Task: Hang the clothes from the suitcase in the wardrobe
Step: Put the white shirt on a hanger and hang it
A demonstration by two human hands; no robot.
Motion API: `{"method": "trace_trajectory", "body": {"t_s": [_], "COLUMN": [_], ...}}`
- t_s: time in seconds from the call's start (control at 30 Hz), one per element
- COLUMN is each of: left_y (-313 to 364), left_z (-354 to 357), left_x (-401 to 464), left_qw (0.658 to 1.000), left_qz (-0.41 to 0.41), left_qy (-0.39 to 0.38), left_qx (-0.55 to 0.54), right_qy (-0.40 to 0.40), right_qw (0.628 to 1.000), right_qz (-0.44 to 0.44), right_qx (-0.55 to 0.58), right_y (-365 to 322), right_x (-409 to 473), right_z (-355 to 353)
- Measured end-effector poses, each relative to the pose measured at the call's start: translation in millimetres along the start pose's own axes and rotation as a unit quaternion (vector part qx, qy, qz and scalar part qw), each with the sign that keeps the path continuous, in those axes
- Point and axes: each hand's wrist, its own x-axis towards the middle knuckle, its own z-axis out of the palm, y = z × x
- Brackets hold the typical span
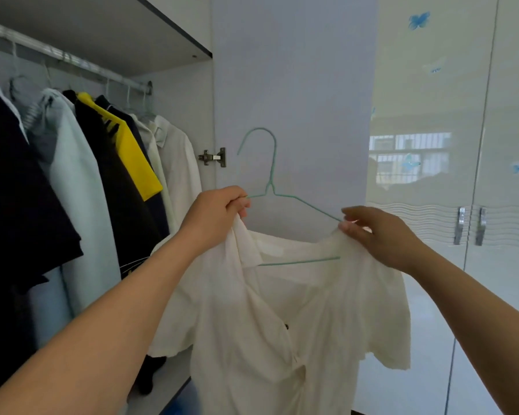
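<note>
Soft, even daylight. We note a bright window reflected as glare in the glossy cream wardrobe door [426,163]. Open wardrobe interior dimmer; dark hanging garments [21,205] lose detail. Wide-angle bending at edges; slight softness throughout.

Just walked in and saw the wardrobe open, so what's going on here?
A person is fitting a white shirt onto a green wire hanger in front of the open wardrobe door. The left hand grips the shirt's shoulder and the hanger's left arm; the right hand pinches the fabric at the hanger's other end. The hanger is not yet on the rail, where other clothes already hang.
</note>
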Motion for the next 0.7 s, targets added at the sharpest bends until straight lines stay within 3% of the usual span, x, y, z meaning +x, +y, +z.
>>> {"method": "trace_trajectory", "body": {"t_s": [0.07, 0.1, 0.17, 0.2, 0.23, 0.3, 0.33, 0.43, 0.7], "left_y": [4, 5, 3, -1, -6, -17, -23, -21, 5], "left_z": [-2, -2, -4, -5, -5, 3, 7, 11, 6], "left_x": [1, 1, 0, -1, -2, -9, -14, -17, -9], "left_qw": [0.999, 0.996, 0.979, 0.974, 0.977, 0.945, 0.940, 0.972, 0.979], "left_qz": [0.038, 0.074, 0.134, 0.129, 0.089, -0.058, -0.098, -0.110, -0.137], "left_qy": [0.014, 0.046, 0.147, 0.155, 0.083, -0.158, -0.190, -0.054, -0.008], "left_qx": [-0.014, -0.003, 0.053, 0.101, 0.173, 0.282, 0.266, 0.198, 0.151], "right_qy": [-0.026, 0.004, 0.148, 0.181, 0.150, -0.013, -0.028, 0.007, -0.008], "right_qw": [0.999, 0.998, 0.984, 0.979, 0.985, 0.999, 0.999, 0.998, 0.991], "right_qz": [-0.036, -0.047, -0.077, -0.088, -0.087, -0.037, -0.023, -0.037, -0.063], "right_qx": [0.026, 0.046, 0.057, 0.040, 0.015, -0.004, 0.005, 0.055, 0.118], "right_y": [-19, -25, -29, -27, -25, -14, -7, 0, 1], "right_x": [4, 5, 9, 12, 14, 12, 11, 13, 27], "right_z": [0, 0, -1, 1, 5, 24, 33, 38, 2]}}
